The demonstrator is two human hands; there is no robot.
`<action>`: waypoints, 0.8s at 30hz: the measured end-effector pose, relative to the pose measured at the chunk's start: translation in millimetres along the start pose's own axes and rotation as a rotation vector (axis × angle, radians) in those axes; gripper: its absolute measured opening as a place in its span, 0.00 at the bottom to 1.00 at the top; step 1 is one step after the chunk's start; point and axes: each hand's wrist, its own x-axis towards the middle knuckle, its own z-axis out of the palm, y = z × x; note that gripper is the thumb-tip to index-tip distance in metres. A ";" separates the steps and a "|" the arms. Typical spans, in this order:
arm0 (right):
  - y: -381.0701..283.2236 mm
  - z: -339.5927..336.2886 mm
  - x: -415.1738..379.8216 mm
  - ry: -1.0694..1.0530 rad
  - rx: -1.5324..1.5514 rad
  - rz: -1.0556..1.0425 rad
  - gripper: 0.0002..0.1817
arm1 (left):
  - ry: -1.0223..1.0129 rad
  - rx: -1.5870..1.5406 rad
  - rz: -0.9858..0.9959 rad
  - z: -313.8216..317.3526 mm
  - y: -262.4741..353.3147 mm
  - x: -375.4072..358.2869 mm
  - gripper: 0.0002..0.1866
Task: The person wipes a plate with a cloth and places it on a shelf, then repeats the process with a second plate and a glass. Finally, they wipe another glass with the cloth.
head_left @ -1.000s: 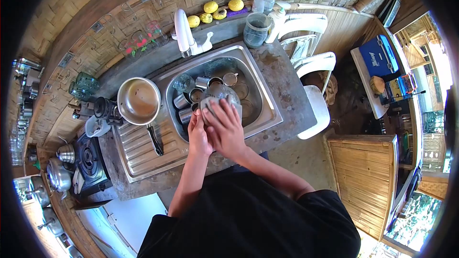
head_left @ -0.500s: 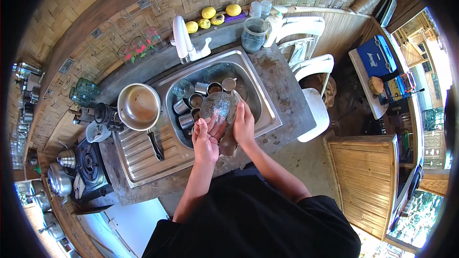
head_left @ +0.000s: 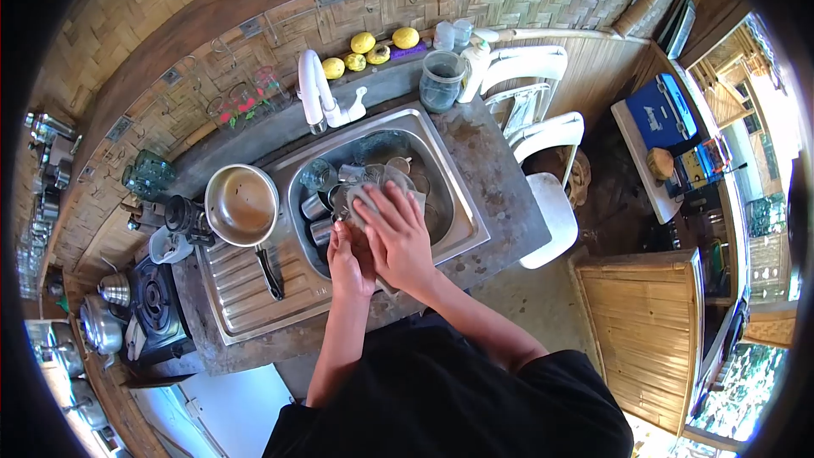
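Head view: the right hand (head_left: pixel 394 233), at the side of the glass bowl (head_left: pixel 396 176) half a second ago, now lies across it, fingers gripping a grey cloth (head_left: pixel 359 207) against the glass; the bowl's surface appears to be being rubbed. The left hand (head_left: pixel 349 267) is cupped about the near side of the bowl, holding it, its exact grip partly hidden. The bowl is above the sink (head_left: pixel 464 208), where metal cups (head_left: pixel 315 205) lie. A pan (head_left: pixel 242 203) rests on the drainboard. The stained table (head_left: pixel 509 203) surrounds the sink; beyond stand yellow fruit (head_left: pixel 363 42), a woven wall (head_left: pixel 585 0) and white chairs (head_left: pixel 551 220).
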 end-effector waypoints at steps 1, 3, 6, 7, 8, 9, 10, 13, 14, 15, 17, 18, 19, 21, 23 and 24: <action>4.5 0.1 6.6 0.024 0.015 0.037 0.21 | 0.021 0.022 0.028 -10.8 -6.9 1.2 0.14; 24.9 10.5 20.4 0.157 0.110 0.120 0.18 | 0.004 0.082 0.076 -18.4 -13.5 -8.0 0.12; 45.1 -8.1 45.5 -0.184 0.340 0.782 0.13 | -0.028 0.349 0.034 -21.5 -23.8 -24.3 0.13; 45.7 -9.4 44.2 -0.135 0.279 0.583 0.12 | -0.023 0.375 0.067 -18.3 -30.0 -22.4 0.14; 44.8 -11.1 38.6 -0.084 0.215 0.390 0.11 | -0.048 0.378 0.065 -20.6 -32.1 -18.0 0.13; 45.3 -14.0 33.6 -0.030 0.144 0.199 0.10 | -0.078 0.380 0.059 -24.2 -34.1 -11.3 0.13; 35.9 -26.0 34.4 0.118 0.067 -0.077 0.07 | -0.109 0.379 0.047 -4.2 -32.7 -11.4 0.12; 46.9 -50.9 25.9 -0.020 0.076 -0.303 0.06 | -0.014 0.408 -0.024 27.5 -55.0 -18.1 0.10; 60.6 -56.1 21.8 -0.045 0.084 -0.289 0.06 | -0.022 0.417 -0.050 30.8 -61.3 -18.6 0.09; 71.4 -62.6 19.2 -0.073 0.096 -0.278 0.06 | -0.033 0.495 -0.062 31.0 -67.7 -20.5 0.09; 85.9 -73.9 13.0 -0.043 0.088 -0.120 0.06 | -0.136 0.619 0.080 34.3 -81.5 -14.7 0.09; 92.4 -79.4 9.1 -0.032 0.087 -0.040 0.06 | -0.184 0.679 0.150 38.7 -87.4 -15.0 0.10; 97.5 -78.6 9.4 0.089 0.114 -0.035 0.08 | -0.177 0.726 0.158 41.3 -93.2 -15.1 0.11; 108.6 -77.7 3.5 0.150 0.185 0.073 0.09 | -0.163 0.829 0.191 43.8 -99.5 -11.0 0.13; 128.6 -64.6 -1.6 0.302 0.298 0.212 0.14 | -0.124 0.931 0.199 44.1 -100.0 -11.8 0.15; 137.7 -62.7 -3.8 0.304 0.445 0.389 0.16 | -0.095 0.908 0.231 49.7 -104.4 -12.8 0.16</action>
